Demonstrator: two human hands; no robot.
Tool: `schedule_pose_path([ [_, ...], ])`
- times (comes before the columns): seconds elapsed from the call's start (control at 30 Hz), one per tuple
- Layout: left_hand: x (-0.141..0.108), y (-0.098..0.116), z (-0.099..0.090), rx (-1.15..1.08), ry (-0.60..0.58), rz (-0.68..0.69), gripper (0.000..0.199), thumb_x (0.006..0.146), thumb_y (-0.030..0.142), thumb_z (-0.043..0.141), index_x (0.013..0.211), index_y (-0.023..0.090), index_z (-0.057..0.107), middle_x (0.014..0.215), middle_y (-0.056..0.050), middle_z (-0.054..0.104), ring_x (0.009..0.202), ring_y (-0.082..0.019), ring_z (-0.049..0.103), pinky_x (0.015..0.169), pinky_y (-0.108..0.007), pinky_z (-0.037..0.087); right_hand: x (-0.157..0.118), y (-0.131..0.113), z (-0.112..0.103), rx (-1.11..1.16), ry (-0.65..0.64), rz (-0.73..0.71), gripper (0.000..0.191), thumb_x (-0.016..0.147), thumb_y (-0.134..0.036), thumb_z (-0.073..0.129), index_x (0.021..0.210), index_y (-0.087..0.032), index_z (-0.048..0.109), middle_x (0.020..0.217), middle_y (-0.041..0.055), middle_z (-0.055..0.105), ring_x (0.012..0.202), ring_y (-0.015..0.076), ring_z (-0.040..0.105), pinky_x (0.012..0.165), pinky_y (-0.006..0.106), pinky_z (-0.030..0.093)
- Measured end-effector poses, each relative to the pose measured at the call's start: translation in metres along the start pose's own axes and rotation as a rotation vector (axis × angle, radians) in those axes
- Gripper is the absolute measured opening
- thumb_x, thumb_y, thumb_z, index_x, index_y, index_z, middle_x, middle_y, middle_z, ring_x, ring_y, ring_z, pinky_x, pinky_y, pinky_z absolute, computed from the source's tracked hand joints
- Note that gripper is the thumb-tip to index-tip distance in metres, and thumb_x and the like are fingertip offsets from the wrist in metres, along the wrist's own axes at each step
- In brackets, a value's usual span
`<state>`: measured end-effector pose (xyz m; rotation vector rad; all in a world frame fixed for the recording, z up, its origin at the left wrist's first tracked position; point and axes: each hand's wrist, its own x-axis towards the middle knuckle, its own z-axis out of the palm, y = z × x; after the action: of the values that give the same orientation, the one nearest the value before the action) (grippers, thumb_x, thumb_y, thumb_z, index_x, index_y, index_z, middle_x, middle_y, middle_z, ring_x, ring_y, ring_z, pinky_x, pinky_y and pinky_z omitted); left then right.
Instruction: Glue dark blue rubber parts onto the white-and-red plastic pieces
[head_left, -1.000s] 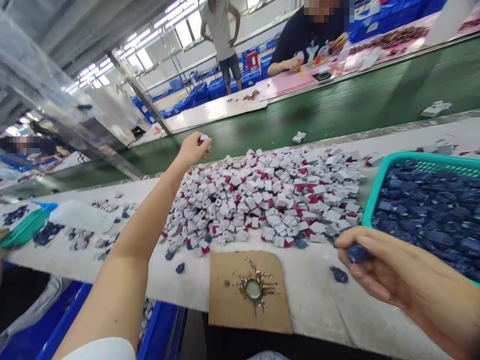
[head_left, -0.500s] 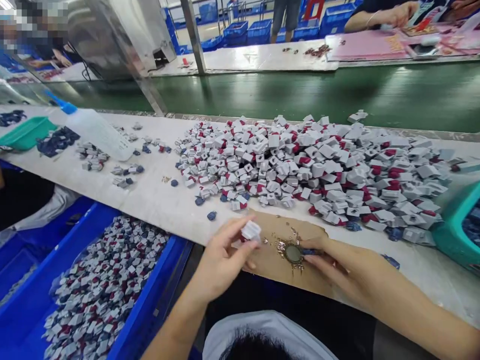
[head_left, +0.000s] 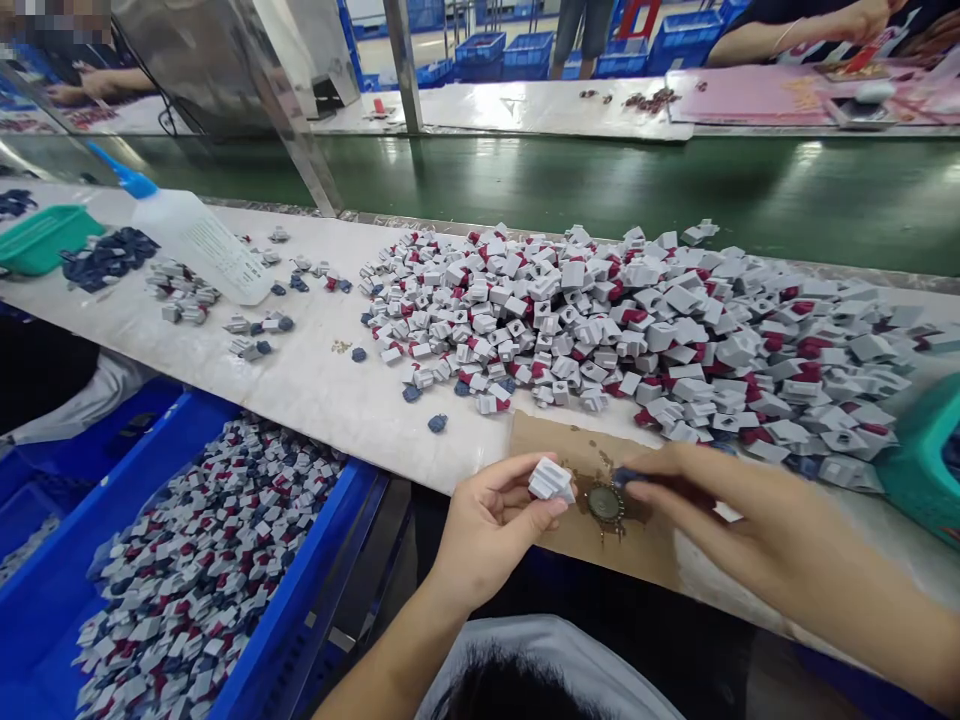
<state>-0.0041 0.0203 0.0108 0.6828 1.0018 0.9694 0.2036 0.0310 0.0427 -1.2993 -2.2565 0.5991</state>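
My left hand point(head_left: 491, 530) pinches a small light-grey plastic block point(head_left: 550, 480) between thumb and fingers, above the left side of a brown cardboard sheet point(head_left: 641, 555). In the fingertips of my right hand point(head_left: 705, 500) is a small dark-blue plastic part point(head_left: 627, 477), just right of the grey block and apart from it. Under it on the cardboard sits a small round dish point(head_left: 604, 504) with a dull greenish surface and brownish drips around its rim. Behind both hands spreads a large heap of grey-and-dark-red pieces point(head_left: 570, 310).
A blue crate point(head_left: 281, 590) full of similar pieces stands at lower left. A white squeeze bottle point(head_left: 199, 240) with a blue nozzle leans on the table. Teal baskets point(head_left: 926, 450) stand at both sides. Beyond runs a green conveyor belt point(head_left: 480, 180); another person's hand point(head_left: 862, 20) works across it.
My left hand has moved right with the grey block, nearer the dish. My right hand has lifted the dark-blue part from the dish's right side to its upper edge. The view has shifted slightly.
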Motion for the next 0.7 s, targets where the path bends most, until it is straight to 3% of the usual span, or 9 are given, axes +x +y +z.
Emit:
schedule_pose_path([
  [0.1, 0.001, 0.003, 0.004, 0.000, -0.047, 0.027, 0.033, 0.068, 0.021, 0.078, 0.101, 0.019, 0.071, 0.092, -0.005, 0.075, 0.087, -0.016, 0.070, 0.068, -0.018, 0.057, 0.008, -0.017, -0.012, 0.078, 0.106, 0.040, 0.013, 0.092, -0.030, 0.049, 0.097, -0.023, 0.060, 0.084, 0.0008, 0.069, 0.069, 0.0153, 0.067, 0.051, 0.019, 0.051],
  [0.37, -0.001, 0.002, 0.015, -0.033, -0.054, 0.091, 0.031, 0.064, 0.015, 0.080, 0.093, 0.018, 0.071, 0.089, -0.003, 0.076, 0.080, -0.014, 0.071, 0.068, -0.016, 0.057, 0.010, -0.029, -0.006, 0.114, 0.059, -0.004, 0.014, 0.092, -0.025, 0.048, 0.089, -0.021, 0.061, 0.077, -0.0001, 0.068, 0.060, 0.0120, 0.063, 0.045, 0.017, 0.049],
  [0.5, -0.004, 0.003, 0.017, 0.021, -0.046, 0.218, 0.027, 0.066, 0.011, 0.078, 0.090, 0.019, 0.071, 0.088, -0.002, 0.076, 0.081, -0.014, 0.072, 0.073, -0.018, 0.058, 0.009, -0.029, -0.007, 0.189, 0.018, 0.019, 0.015, 0.091, -0.023, 0.047, 0.080, -0.020, 0.058, 0.075, 0.0014, 0.066, 0.060, 0.0130, 0.062, 0.045, 0.018, 0.048],
  [0.7, -0.006, 0.006, 0.016, 0.136, -0.141, 0.315, 0.022, 0.072, 0.011, 0.073, 0.091, 0.022, 0.072, 0.092, -0.002, 0.076, 0.082, -0.017, 0.072, 0.073, -0.021, 0.059, 0.004, -0.030, -0.008, 0.122, 0.025, -0.035, 0.023, 0.094, -0.025, 0.044, 0.075, -0.021, 0.054, 0.065, -0.0005, 0.060, 0.052, 0.0095, 0.055, 0.044, 0.017, 0.043],
])
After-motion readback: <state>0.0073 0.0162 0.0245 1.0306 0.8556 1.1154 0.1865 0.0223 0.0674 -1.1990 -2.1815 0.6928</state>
